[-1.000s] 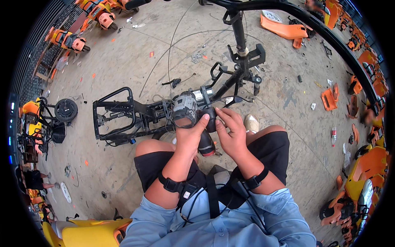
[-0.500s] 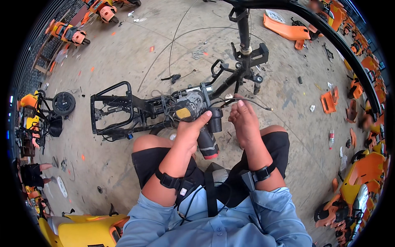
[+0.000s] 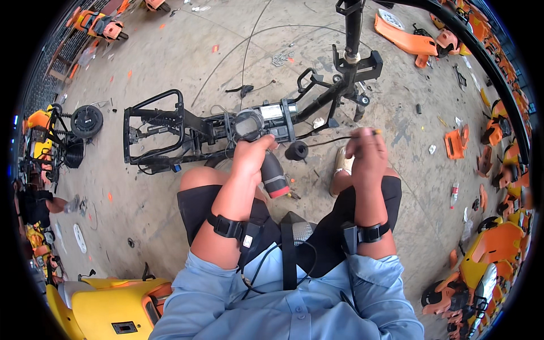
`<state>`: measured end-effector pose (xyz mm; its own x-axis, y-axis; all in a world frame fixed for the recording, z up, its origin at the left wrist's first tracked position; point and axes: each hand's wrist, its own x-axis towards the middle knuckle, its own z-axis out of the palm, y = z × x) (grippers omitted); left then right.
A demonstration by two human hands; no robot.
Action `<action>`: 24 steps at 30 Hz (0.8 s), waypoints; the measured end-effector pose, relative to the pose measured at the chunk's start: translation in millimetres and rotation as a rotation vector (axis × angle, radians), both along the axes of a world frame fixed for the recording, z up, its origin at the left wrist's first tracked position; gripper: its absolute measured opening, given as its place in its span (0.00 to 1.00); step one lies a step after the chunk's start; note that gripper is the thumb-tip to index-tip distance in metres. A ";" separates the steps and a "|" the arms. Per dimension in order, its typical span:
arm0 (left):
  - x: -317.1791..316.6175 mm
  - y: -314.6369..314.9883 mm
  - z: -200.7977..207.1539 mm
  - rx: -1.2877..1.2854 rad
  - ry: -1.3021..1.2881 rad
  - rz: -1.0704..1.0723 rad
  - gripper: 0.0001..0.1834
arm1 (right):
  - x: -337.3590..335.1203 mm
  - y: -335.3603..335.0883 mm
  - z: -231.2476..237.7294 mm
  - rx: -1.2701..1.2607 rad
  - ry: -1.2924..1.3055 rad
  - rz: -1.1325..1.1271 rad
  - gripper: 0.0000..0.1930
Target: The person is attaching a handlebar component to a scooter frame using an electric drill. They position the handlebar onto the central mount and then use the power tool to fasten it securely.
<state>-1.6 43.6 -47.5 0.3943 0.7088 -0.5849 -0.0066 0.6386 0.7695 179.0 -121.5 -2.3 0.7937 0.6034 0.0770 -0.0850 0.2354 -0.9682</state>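
Observation:
My left hand [image 3: 252,153] is closed around a cordless power tool [image 3: 273,174] with a rounded grey head and a dark handle ending in red. Its head rests over or against the black scooter frame [image 3: 195,133]; whether they touch I cannot tell. A little to the right, my right hand [image 3: 367,152] is closed on a thin black cable [image 3: 331,140], whose tip shows beyond the fingers. Motion blurs these fingers somewhat. Between the hands, beneath the cable, sits a short black cylinder [image 3: 296,151] with a hole in its end.
A steering column [image 3: 352,39] rises from the frame toward a black curved tube [image 3: 481,62]. A brake lever [image 3: 245,90] lies on the concrete. Orange panels [image 3: 405,38] and a bottle [image 3: 454,195] lie to the right. A yellow scooter body [image 3: 107,303] stands at lower left.
My right hand has moved right, drawing the cable's end along. The power tool has shifted left and turned, away from the black cylinder. The whole view has shifted slightly.

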 end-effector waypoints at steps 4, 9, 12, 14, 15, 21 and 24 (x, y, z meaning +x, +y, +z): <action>-4.2 2.1 8.7 -0.055 -0.091 0.069 0.13 | -16.9 11.2 -9.2 -0.490 -0.131 0.369 0.17; -5.2 3.1 19.2 -0.048 -0.123 0.121 0.16 | 0.9 10.7 -65.7 -0.945 -0.532 0.410 0.17; -3.9 1.0 30.1 -0.067 -0.153 0.107 0.15 | 10.6 5.7 -96.1 -1.120 -0.694 0.322 0.14; -4.0 1.9 33.9 -0.068 -0.167 0.106 0.14 | 14.1 6.5 -116.3 -1.230 -0.764 0.297 0.13; -3.3 3.4 34.3 -0.066 -0.179 0.113 0.12 | 15.4 6.1 -129.9 -1.270 -0.752 0.334 0.12; 2.4 1.6 29.6 -0.102 -0.210 0.125 0.10 | 13.5 3.9 -179.6 -1.430 -0.674 0.473 0.14; 1.2 0.9 28.6 -0.108 -0.214 0.130 0.10 | 9.5 8.5 -176.9 -1.403 -0.660 0.464 0.16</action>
